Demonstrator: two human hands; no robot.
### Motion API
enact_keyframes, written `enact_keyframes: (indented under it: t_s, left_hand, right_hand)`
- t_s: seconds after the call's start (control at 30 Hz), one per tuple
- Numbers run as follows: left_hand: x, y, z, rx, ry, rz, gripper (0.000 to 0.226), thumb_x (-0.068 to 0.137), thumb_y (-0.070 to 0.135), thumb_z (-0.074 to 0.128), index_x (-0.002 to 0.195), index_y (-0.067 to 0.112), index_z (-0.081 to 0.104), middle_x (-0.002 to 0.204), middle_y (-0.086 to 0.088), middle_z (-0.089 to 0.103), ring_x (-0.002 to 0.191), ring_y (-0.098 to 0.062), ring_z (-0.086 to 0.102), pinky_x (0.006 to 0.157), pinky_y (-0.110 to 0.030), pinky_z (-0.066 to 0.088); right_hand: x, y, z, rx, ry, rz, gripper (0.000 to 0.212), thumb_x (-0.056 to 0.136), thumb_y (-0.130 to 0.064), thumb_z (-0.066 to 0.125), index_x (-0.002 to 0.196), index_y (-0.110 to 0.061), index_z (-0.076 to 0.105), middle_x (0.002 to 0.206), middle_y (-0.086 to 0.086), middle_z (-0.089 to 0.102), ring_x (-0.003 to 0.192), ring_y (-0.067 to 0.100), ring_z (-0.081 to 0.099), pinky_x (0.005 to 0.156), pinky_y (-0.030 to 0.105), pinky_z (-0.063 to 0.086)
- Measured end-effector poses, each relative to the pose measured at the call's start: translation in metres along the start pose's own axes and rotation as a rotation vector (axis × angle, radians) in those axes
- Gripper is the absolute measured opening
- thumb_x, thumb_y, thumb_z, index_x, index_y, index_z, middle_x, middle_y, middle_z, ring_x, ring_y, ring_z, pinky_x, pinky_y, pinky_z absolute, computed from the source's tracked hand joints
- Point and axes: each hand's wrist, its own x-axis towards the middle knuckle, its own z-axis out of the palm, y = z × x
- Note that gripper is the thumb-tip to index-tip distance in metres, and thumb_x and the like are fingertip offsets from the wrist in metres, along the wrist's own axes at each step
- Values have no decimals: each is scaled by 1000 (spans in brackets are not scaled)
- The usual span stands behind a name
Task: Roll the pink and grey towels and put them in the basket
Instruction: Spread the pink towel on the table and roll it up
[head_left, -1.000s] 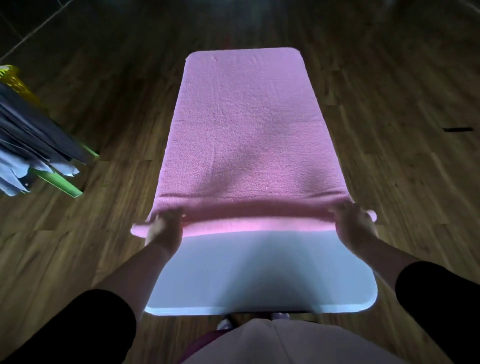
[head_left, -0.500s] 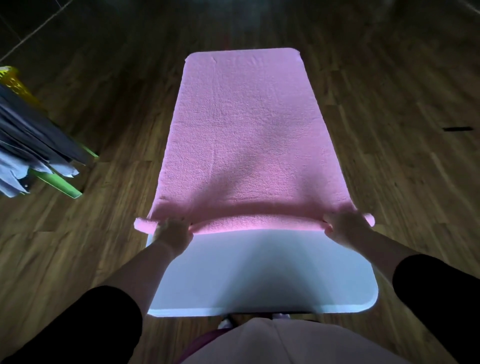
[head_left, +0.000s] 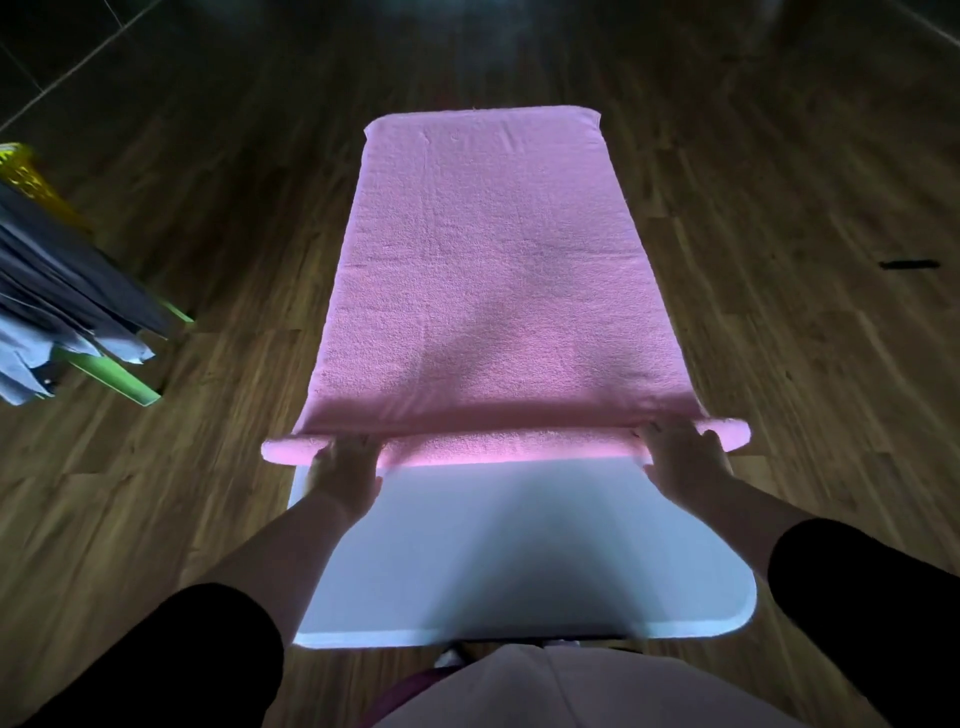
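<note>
Left grip (head_left: 345, 467) lies flat-ish on the near rolled edge (head_left: 509, 447) of the pink towel (head_left: 483, 270), fingers laid over the top of the roll, pressing rather than clenched. Right grip (head_left: 680, 457) does the same near the roll's other end, fingers spread on it. The roll runs across the lower middle of the frame, its ends poking out past both hands. The rest of the towel lies flat toward the top of the frame, on a white table (head_left: 519, 545). Wooden floor (head_left: 779, 364) all round. At the left edge are grey and blue cloths (head_left: 62, 291), plus a bit of a yellow basket (head_left: 21, 171).
</note>
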Motion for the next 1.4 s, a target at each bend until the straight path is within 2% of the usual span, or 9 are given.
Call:
enact_keyframes:
  t_s: [0.23, 0.33, 0.47, 0.57, 0.8, 0.97, 1.13, 1.23, 1.4]
  left_hand:
    - [6, -9, -1, 34, -93, 51, 41, 99, 36, 41, 138, 25, 43, 126, -4, 60, 115, -26, 58, 96, -38, 45]
    - [11, -20, -9, -15, -257, 91, 45, 96, 56, 37, 133, 34, 49, 128, 1, 59, 117, -23, 55, 96, -34, 44]
    - [10, -17, -7, -67, 59, -21, 36, 100, 30, 43, 135, 25, 46, 131, -8, 52, 115, -29, 53, 89, -42, 49]
    - [7, -4, 1, -161, 106, 78, 42, 95, 30, 51, 136, 21, 48, 130, -9, 56, 117, -31, 54, 90, -44, 50]
    - [12, 9, -1, 12, 34, 2, 41, 96, 26, 47, 137, 26, 44, 128, -3, 58, 117, -25, 55, 94, -38, 45]
    - [20, -7, -24, -131, -322, 75, 43, 96, 50, 44, 136, 36, 47, 137, 4, 54, 125, -22, 49, 104, -33, 38]
    - [27, -9, -11, -262, 110, 28, 37, 93, 33, 56, 129, 27, 54, 128, -4, 59, 116, -27, 55, 93, -44, 49]
    - [23, 0, 1, -214, 41, 151, 47, 92, 47, 53, 134, 26, 50, 135, -3, 55, 120, -28, 53, 96, -44, 47]
    - [19, 9, 0, 67, 30, 74, 49, 92, 35, 55, 139, 30, 40, 134, 0, 54, 121, -25, 52, 95, -40, 46]
  right_hand:
    - [7, 8, -9, 5, -92, -108, 16, 90, -34, 38, 85, -38, 52, 87, -7, 61, 83, 21, 58, 77, 31, 42]
    - [9, 13, -23, -39, -247, -108, 17, 90, -35, 42, 100, -33, 55, 100, -6, 62, 93, 21, 58, 77, 30, 42]
    - [16, 13, -27, -19, 134, 17, 42, 90, -11, 44, 128, -30, 49, 120, 3, 59, 111, 26, 56, 86, 39, 49]
    - [11, 3, -20, 85, -52, 15, 45, 91, -14, 45, 135, -23, 45, 128, 7, 57, 117, 29, 54, 88, 39, 50]
    - [6, -3, -12, -45, 36, -34, 27, 93, -24, 48, 119, -27, 56, 107, -3, 65, 101, 22, 62, 76, 32, 38]
    - [10, 7, -34, -52, -281, -97, 31, 86, -44, 48, 109, -28, 60, 99, -7, 63, 99, 18, 61, 79, 28, 47]
    - [25, 11, -29, 206, 76, 32, 42, 83, -31, 61, 125, -26, 55, 122, 4, 60, 116, 27, 57, 93, 41, 50]
    - [19, 1, -22, 188, -102, -20, 50, 85, -30, 59, 134, -25, 49, 135, 3, 55, 124, 25, 52, 94, 36, 47]
    - [11, -3, -16, -36, 70, -86, 27, 87, -23, 55, 114, -26, 59, 105, -3, 66, 99, 22, 63, 81, 30, 48]
